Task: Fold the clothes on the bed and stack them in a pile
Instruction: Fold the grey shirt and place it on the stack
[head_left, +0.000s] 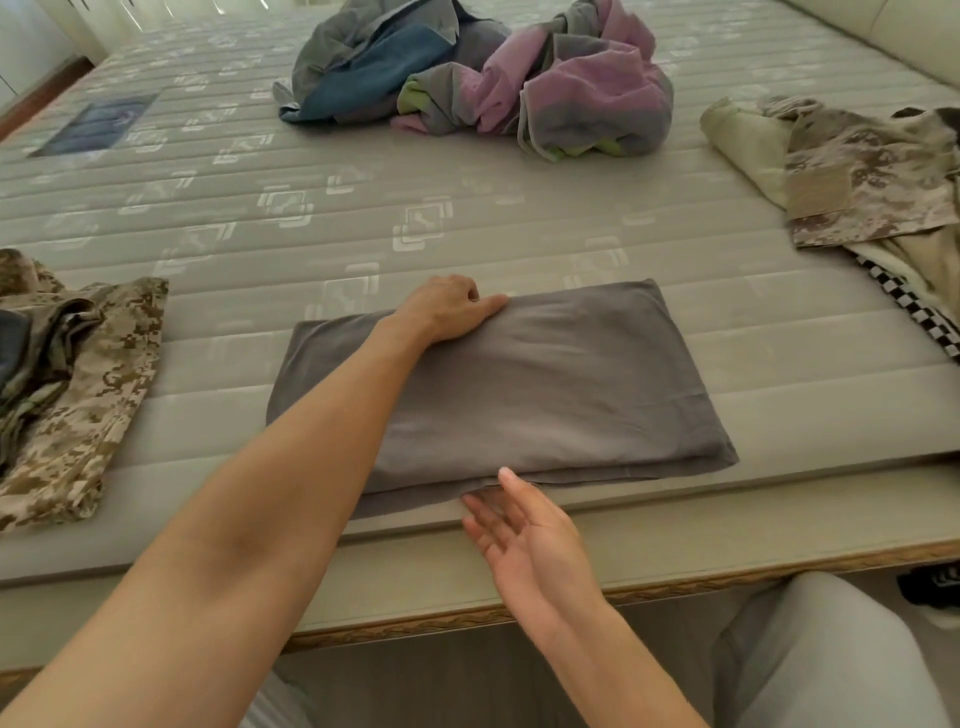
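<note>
At the bed's near left edge lies a folded camouflage garment (78, 384), partly cut off by the frame. Farther back on the left, a dark rectangular patch (98, 124) shows on the bed (467, 218), a bare quilted mattress with pale square motifs and a braided trim along its near edge. A pale wall and wooden floor strip show beyond the far left corner. Near the middle of the near edge, a grey folded cloth (545, 384) lies flat. The left hand (447, 309) rests loosely curled on its far edge, pressing down, grasping nothing. The right hand (524, 525) is released, palm up, fingertips at the cloth's near edge. At the far middle sits a crumpled heap of bedding (493, 78), grey, blue and pink. By the right edge lies another camouflage garment (862, 176) over checkered fabric (914, 312).
</note>
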